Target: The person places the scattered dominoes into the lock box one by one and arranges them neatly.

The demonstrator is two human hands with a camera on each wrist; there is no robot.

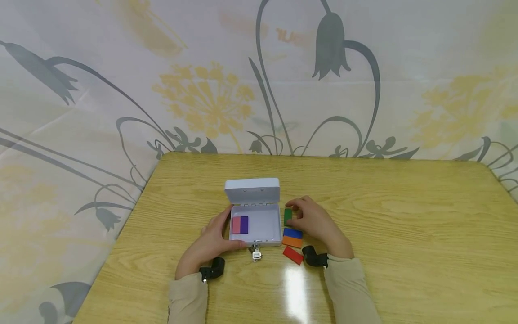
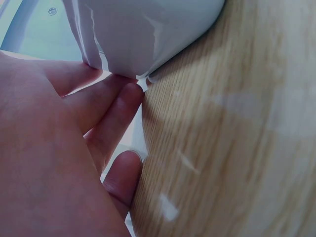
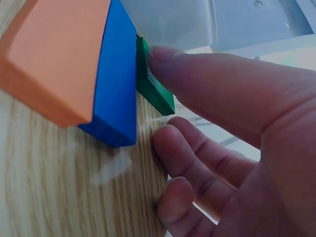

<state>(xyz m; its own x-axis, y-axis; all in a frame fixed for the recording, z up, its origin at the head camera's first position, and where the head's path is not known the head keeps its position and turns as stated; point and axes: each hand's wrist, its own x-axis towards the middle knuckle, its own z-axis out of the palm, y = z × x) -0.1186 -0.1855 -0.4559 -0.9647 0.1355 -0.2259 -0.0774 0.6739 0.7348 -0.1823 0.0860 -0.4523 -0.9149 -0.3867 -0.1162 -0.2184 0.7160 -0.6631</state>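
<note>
A small white cash box [image 1: 265, 224] stands with its lid [image 1: 252, 194] raised. Inside, a pink block [image 1: 236, 225] and a purple block [image 1: 244, 225] lie side by side against its left wall. My left hand [image 1: 211, 242] grips the box's left side, thumb along the front and fingers reaching to the back corner. To the right of the box, my right hand [image 1: 317, 222] pinches a green block [image 1: 288, 217] between thumb and fingers at its near and far ends. The thumb presses on that block [image 3: 154, 81] in the right wrist view.
Just in front of the green block, a blue block [image 1: 293, 233] touches an orange block [image 1: 292, 242]. Nearer lies a slanted red block [image 1: 293, 255]. Keys [image 1: 256, 254] hang at the box's front. A patterned curtain [image 1: 283, 90] rises behind the wooden table [image 1: 404, 252].
</note>
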